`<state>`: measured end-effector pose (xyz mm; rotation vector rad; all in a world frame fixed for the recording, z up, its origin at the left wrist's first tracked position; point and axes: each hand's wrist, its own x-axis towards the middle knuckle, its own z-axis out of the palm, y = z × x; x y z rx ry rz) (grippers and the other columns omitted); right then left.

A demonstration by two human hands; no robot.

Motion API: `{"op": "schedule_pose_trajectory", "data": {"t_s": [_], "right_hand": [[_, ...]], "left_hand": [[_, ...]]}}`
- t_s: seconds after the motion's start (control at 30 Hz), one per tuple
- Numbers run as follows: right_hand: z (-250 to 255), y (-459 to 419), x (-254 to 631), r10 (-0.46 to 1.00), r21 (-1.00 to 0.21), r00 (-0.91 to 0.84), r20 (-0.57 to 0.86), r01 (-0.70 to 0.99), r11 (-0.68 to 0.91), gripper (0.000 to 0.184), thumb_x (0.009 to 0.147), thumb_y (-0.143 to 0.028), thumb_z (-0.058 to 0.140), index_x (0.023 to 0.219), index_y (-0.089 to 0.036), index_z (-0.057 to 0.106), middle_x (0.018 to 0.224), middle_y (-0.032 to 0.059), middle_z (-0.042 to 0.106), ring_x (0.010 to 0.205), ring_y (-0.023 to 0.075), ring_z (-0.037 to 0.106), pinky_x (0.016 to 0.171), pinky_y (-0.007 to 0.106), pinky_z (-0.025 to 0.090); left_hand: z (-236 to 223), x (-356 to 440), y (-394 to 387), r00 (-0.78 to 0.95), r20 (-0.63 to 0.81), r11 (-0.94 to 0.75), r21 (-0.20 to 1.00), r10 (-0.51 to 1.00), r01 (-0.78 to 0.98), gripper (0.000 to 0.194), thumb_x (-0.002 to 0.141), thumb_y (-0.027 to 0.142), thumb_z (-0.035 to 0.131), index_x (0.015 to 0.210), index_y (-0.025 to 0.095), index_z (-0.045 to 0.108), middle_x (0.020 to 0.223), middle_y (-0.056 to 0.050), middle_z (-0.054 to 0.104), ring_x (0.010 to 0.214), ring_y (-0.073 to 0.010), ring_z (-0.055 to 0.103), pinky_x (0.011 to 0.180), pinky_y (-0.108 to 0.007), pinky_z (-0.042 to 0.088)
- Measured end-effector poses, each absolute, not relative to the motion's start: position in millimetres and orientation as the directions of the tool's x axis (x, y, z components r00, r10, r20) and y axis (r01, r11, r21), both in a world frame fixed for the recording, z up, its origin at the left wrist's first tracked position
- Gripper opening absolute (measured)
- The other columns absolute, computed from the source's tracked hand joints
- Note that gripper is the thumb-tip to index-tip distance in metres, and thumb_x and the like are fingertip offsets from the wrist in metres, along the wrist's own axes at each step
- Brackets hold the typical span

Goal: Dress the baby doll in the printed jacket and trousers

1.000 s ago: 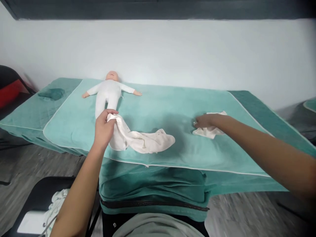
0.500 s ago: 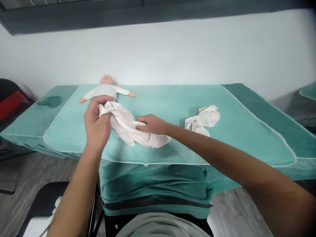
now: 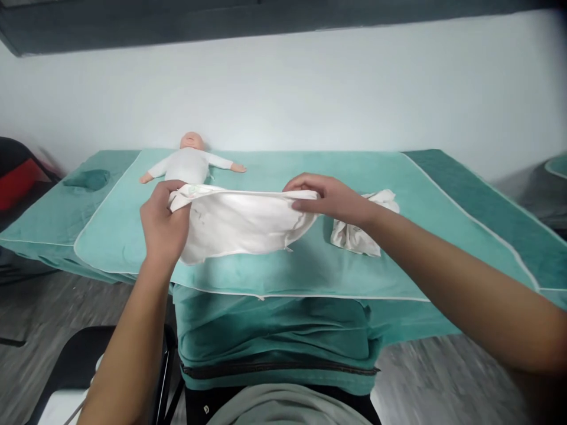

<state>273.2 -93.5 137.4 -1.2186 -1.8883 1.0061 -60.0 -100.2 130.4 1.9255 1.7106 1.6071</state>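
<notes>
A white baby garment (image 3: pixel 239 221), its exact cut unclear, is stretched between my two hands above the bed. My left hand (image 3: pixel 165 221) pinches its left end, and my right hand (image 3: pixel 330 200) grips the upper right corner between thumb and fingers. The cloth hangs down in a shallow sheet, with a faint print at the left end. Behind my left hand a baby doll (image 3: pixel 188 162) in a white long-sleeved top lies on its back, arms spread; its lower body is hidden. A second crumpled white printed cloth (image 3: pixel 354 237) lies past my right hand, partly covered by my forearm.
The massage bed (image 3: pixel 274 280) has a green cover with white piping and a face hole (image 3: pixel 87 180) at its left end. A white wall (image 3: pixel 283 94) rises behind it. A black chair (image 3: pixel 84 354) holding white items stands at the lower left.
My right hand has moved right and up, drawing the bunched garment out into a flat, stretched sheet. My left hand has kept its hold and shifted slightly left.
</notes>
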Motion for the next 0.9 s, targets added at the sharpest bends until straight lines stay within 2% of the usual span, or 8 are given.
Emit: {"op": "schedule_pose_trajectory", "data": {"t_s": [0.07, 0.17, 0.33, 0.57, 0.63, 0.7, 0.8, 0.9], "right_hand": [[147.1, -100.6, 278.3, 0.884, -0.841, -0.467, 0.017, 0.471, 0.265, 0.029, 0.079, -0.05, 0.076, 0.087, -0.023, 0.069, 0.084, 0.0008, 0.066, 0.077, 0.0189, 0.059, 0.066, 0.03, 0.043], [159.4, -109.4, 283.2, 0.806, -0.876, -0.59, -0.052, 0.414, 0.247, 0.033, 0.08, -0.053, 0.076, 0.083, -0.022, 0.067, 0.081, 0.0001, 0.063, 0.074, 0.0169, 0.057, 0.065, 0.029, 0.044], [168.3, -111.0, 297.7, 0.832, -0.933, -0.551, -0.066, 0.329, 0.144, 0.037, 0.075, -0.052, 0.083, 0.076, -0.024, 0.06, 0.071, -0.002, 0.056, 0.064, 0.0139, 0.052, 0.056, 0.028, 0.04], [166.0, -104.3, 317.0, 0.711, -0.917, -0.684, -0.161, 0.37, 0.148, 0.043, 0.076, -0.065, 0.076, 0.08, -0.023, 0.066, 0.073, 0.0002, 0.061, 0.06, 0.0138, 0.053, 0.055, 0.029, 0.039], [166.6, -109.2, 311.0, 0.662, -0.847, -0.716, -0.222, 0.478, 0.233, 0.036, 0.083, -0.06, 0.072, 0.08, -0.025, 0.065, 0.071, -0.0004, 0.06, 0.058, 0.0129, 0.051, 0.052, 0.028, 0.036], [166.0, -114.5, 302.3, 0.715, -0.728, -0.669, -0.202, 0.591, 0.347, 0.03, 0.088, -0.052, 0.066, 0.075, -0.026, 0.061, 0.066, -0.0012, 0.056, 0.054, 0.0129, 0.046, 0.05, 0.029, 0.031], [161.0, -116.1, 294.3, 0.882, -0.537, -0.47, 0.01, 0.742, 0.402, 0.017, 0.087, -0.039, 0.064, 0.077, -0.027, 0.058, 0.064, -0.0004, 0.056, 0.055, 0.0163, 0.046, 0.053, 0.031, 0.029], [150.8, -108.0, 298.0, 0.944, -0.393, -0.261, 0.203, 0.861, 0.323, 0.004, 0.082, -0.031, 0.061, 0.084, -0.028, 0.059, 0.073, 0.0023, 0.062, 0.063, 0.0208, 0.051, 0.058, 0.032, 0.028]], "left_hand": [[137.0, -50.1, -102.3, -0.195, 0.637, -0.386, 0.652, 0.745, 0.653, 0.016, 0.082, 0.025, 0.064, 0.096, 0.022, 0.072, 0.084, 0.002, 0.069, 0.08, -0.0162, 0.062, 0.073, -0.027, 0.048], [148.4, -38.3, -105.8, -0.198, 0.693, -0.424, 0.614, 0.693, 0.666, 0.014, 0.081, 0.023, 0.066, 0.093, 0.02, 0.073, 0.081, 0.003, 0.069, 0.078, -0.0142, 0.061, 0.072, -0.026, 0.046], [157.0, -36.5, -107.5, -0.161, 0.774, -0.489, 0.53, 0.612, 0.693, 0.015, 0.081, 0.016, 0.065, 0.094, 0.019, 0.074, 0.084, 0.003, 0.071, 0.077, -0.012, 0.06, 0.071, -0.025, 0.044], [152.6, -51.1, -115.4, 0.082, 0.89, -0.58, 0.22, 0.448, 0.785, 0.037, 0.074, 0.009, 0.059, 0.104, 0.022, 0.076, 0.095, -0.001, 0.077, 0.085, -0.0178, 0.069, 0.075, -0.028, 0.046], [154.2, -52.7, -118.7, 0.109, 0.916, -0.575, 0.146, 0.385, 0.805, 0.039, 0.072, 0.011, 0.057, 0.104, 0.023, 0.077, 0.086, 0.0, 0.074, 0.077, -0.0173, 0.067, 0.069, -0.028, 0.043], [157.4, -53.2, -120.4, 0.105, 0.911, -0.536, 0.138, 0.399, 0.833, 0.044, 0.07, 0.013, 0.056, 0.106, 0.024, 0.078, 0.086, -0.001, 0.072, 0.076, -0.0181, 0.065, 0.066, -0.029, 0.04], [161.5, -52.7, -117.7, 0.115, 0.884, -0.503, 0.146, 0.453, 0.852, 0.046, 0.067, 0.013, 0.057, 0.108, 0.024, 0.077, 0.092, -0.002, 0.075, 0.083, -0.0201, 0.068, 0.07, -0.029, 0.042], [159.9, -50.1, -109.7, 0.129, 0.866, -0.489, 0.145, 0.483, 0.86, 0.039, 0.068, 0.013, 0.062, 0.103, 0.023, 0.076, 0.089, -0.001, 0.076, 0.083, -0.0195, 0.068, 0.072, -0.028, 0.044]]}}
